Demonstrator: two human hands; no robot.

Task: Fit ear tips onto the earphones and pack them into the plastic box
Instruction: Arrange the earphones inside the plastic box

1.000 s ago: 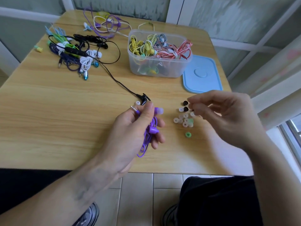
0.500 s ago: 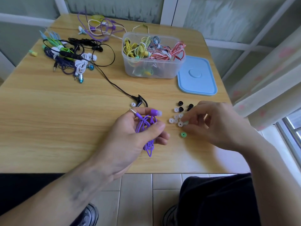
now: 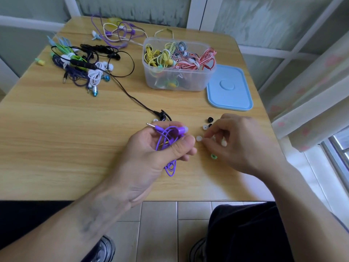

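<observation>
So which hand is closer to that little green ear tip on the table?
The right hand: the green tip lies just below its fingers, by the palm. The left hand, gripping the purple earphones, sits farther off to the tip's left.

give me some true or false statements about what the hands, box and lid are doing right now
1. The left hand holds the bundled purple earphones. True.
2. The blue lid is fitted on the plastic box. False: it lies flat on the table beside the box, which is open.
3. The right hand reaches among the loose ear tips. True.
4. The plastic box is empty. False: it holds yellow, red and grey earphones.
5. A green ear tip lies on the table by the right hand. True.
</observation>
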